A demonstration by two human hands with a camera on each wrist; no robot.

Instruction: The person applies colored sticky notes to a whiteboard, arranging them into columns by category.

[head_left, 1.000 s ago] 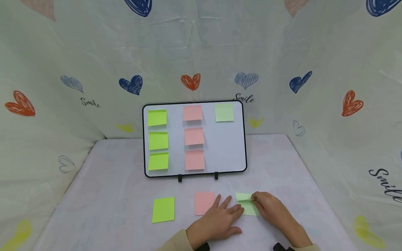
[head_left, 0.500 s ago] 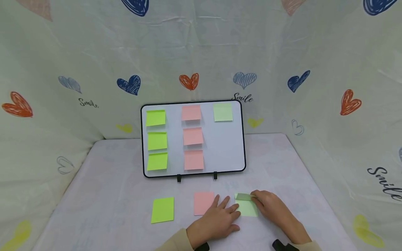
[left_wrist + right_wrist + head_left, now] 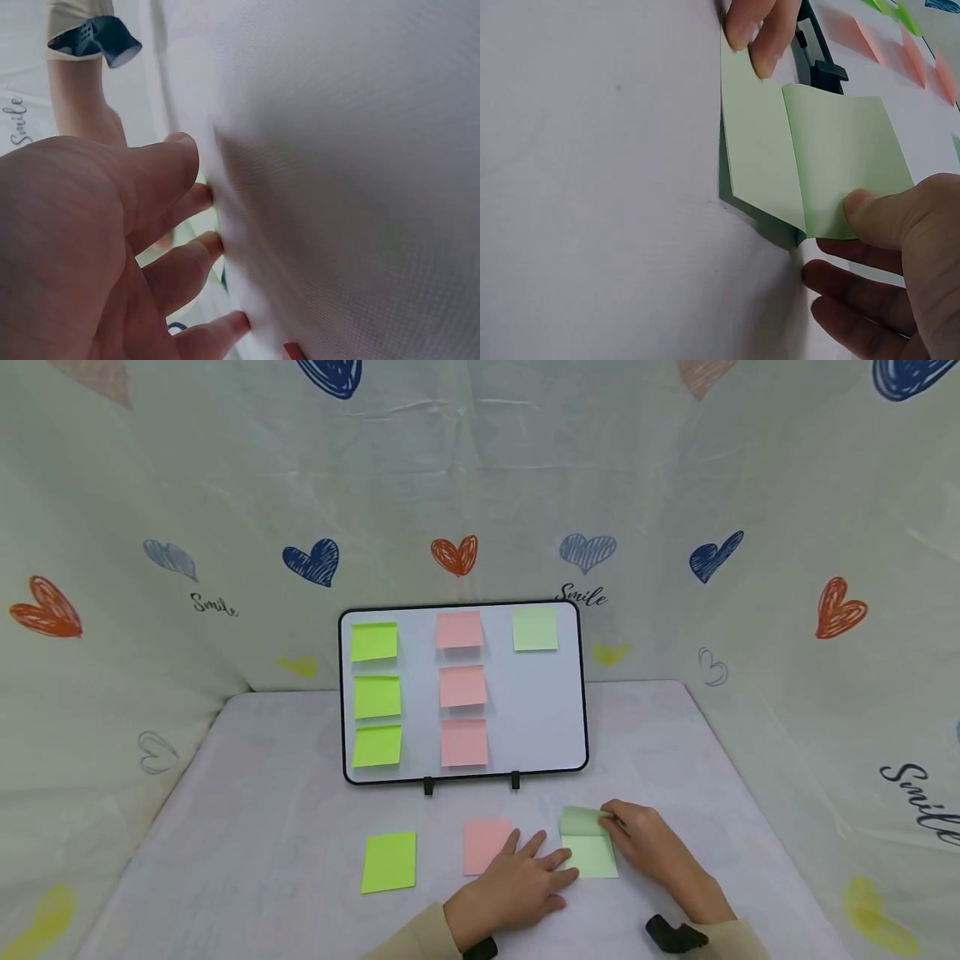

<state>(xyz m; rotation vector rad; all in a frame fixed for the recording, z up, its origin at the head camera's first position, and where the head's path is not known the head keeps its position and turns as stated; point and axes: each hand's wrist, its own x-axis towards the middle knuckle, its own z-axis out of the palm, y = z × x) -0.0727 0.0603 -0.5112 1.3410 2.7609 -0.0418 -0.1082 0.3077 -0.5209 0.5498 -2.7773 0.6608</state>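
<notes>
A pale green sticky note pad [image 3: 591,862] lies on the table at the right of a row of pads. My right hand [image 3: 651,842] pinches its top sticky note [image 3: 855,142] between thumb and fingers, and the sheet is folded back from the pad along a crease. On the pad's left edge rest the fingertips of my left hand [image 3: 516,887], its fingers spread and fairly straight. Partly covered by that hand is a pink sticky note pad [image 3: 483,845]. Further left lies a bright green sticky note pad [image 3: 388,862].
Behind the pads stands a black-framed whiteboard [image 3: 536,718] on two small black feet. It bears a column of bright green notes [image 3: 377,697], a column of pink notes [image 3: 462,686] and one pale green note [image 3: 536,629] at top right. Patterned cloth [image 3: 480,468] hangs around the table.
My right hand has moved away from me, peeling the top pale green sheet further up and back, so more of its underside shows. My left hand has stayed on the pad's edge.
</notes>
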